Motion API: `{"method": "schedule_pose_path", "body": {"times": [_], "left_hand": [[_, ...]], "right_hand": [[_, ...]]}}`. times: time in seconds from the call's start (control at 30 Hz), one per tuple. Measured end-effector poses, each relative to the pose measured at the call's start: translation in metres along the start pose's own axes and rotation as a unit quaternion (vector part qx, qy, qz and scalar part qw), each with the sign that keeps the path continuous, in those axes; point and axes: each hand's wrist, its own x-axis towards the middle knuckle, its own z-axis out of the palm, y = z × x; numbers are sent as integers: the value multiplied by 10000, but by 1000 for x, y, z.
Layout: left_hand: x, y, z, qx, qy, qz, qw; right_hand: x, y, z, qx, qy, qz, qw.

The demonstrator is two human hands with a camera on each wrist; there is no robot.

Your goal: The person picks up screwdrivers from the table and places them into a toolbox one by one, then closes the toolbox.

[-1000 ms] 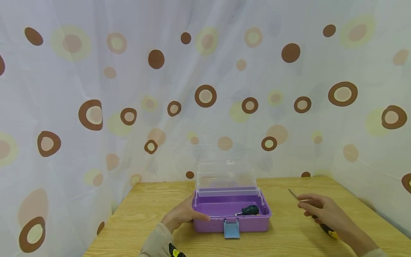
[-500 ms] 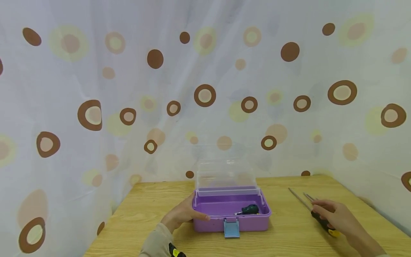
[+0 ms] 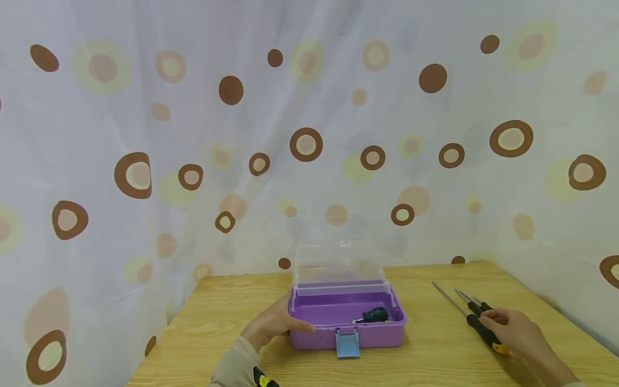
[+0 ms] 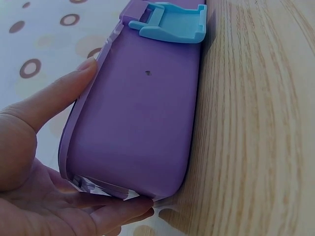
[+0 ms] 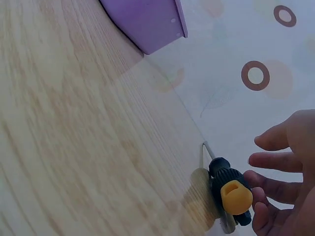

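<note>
The left hand (image 3: 271,326) rests against the purple box's (image 3: 345,322) nine-o'clock end, fingers straight, thumb along the front rim. The box sits mid-table (image 3: 425,355) with its clear lid (image 3: 338,263) raised and a dark tool (image 3: 374,315) inside. At three o'clock the right hand (image 3: 519,336) lies over the screwdrivers (image 3: 479,320) — fingers loosely spread, apparently touching a black-and-yellow handle (image 5: 231,196), not gripping it.
</note>
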Motion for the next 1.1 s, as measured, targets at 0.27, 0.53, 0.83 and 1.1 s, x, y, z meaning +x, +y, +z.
{"method": "schedule_pose_path", "body": {"times": [0.27,0.53,0.83,1.1], "left_hand": [[0,1,1,2,29,-41,10000],[-1,3,2,23,49,-107,9999],[-2,3,2,70,78,-72,9999],[-3,3,3,52,140,-111,9998]], "right_hand": [[1,10,5,-133,-269,60,9995],[0,16,10,-455,-445,327,9974],[-3,11,10,-496,-290,497,9971],[-4,6,11,-477,-33,714,9963]]}}
